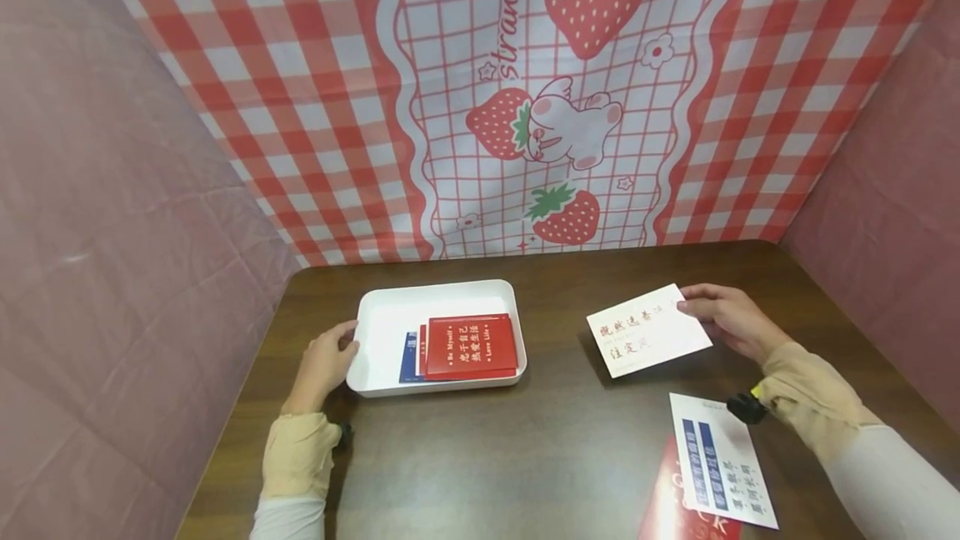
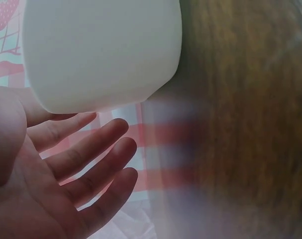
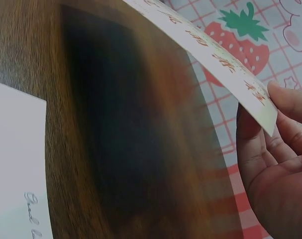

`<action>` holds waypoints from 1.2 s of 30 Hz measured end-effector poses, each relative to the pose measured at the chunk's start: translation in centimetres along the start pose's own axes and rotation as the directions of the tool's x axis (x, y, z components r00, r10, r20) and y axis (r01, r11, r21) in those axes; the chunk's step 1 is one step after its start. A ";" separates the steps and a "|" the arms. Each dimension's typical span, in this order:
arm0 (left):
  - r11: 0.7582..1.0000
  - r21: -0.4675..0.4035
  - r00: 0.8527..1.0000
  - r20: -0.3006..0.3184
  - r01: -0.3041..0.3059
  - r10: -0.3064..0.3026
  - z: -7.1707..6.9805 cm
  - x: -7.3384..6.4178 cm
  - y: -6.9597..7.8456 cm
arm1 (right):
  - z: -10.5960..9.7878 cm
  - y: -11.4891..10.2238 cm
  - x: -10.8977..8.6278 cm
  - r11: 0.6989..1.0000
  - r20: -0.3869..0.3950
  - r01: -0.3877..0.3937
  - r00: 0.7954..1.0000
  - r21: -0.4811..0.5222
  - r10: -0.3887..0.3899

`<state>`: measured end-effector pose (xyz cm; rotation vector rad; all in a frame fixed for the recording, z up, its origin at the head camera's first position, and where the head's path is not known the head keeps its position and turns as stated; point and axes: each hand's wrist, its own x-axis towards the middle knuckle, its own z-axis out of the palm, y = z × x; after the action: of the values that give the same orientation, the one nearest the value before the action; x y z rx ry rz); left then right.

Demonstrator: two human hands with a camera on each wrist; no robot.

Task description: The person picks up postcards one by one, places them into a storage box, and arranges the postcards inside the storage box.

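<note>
The right hand pinches the cream card near one corner — so it could twist; the left hand spreads beside the tray.

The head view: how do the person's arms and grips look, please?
On both sides, white sleeves meet beige wrist coverings. A small black device sits at each wrist; the right one has a yellow patch beside it. The left grip and right grip wear no gloves.

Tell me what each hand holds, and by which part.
Right hand: the cream card, pinched by its right edge, near a corner. Left hand: nothing visibly gripped, beside the white tray.
</note>
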<state>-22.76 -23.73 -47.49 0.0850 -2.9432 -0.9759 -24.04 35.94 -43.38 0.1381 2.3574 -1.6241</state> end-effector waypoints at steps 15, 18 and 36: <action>0.999 0.028 1.000 0.004 -0.018 0.017 -0.3 -0.1 0.1 | 1.9 -2.0 -0.3 0.993 0.033 0.028 0.999 0.119 -0.032; 1.000 0.025 1.000 0.004 -0.014 0.014 -0.3 -0.1 0.0 | 2.4 -2.5 -0.3 0.991 0.029 0.018 0.999 0.132 -0.022; 1.000 0.003 1.000 0.018 0.007 -0.007 -0.3 -0.3 0.0 | 4.2 -3.7 0.0 0.966 0.036 0.017 0.999 0.259 -0.027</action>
<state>-22.48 -23.90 -47.26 0.0867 -2.9626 -0.9793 -24.15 30.66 -41.48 0.1312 2.1164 -1.9213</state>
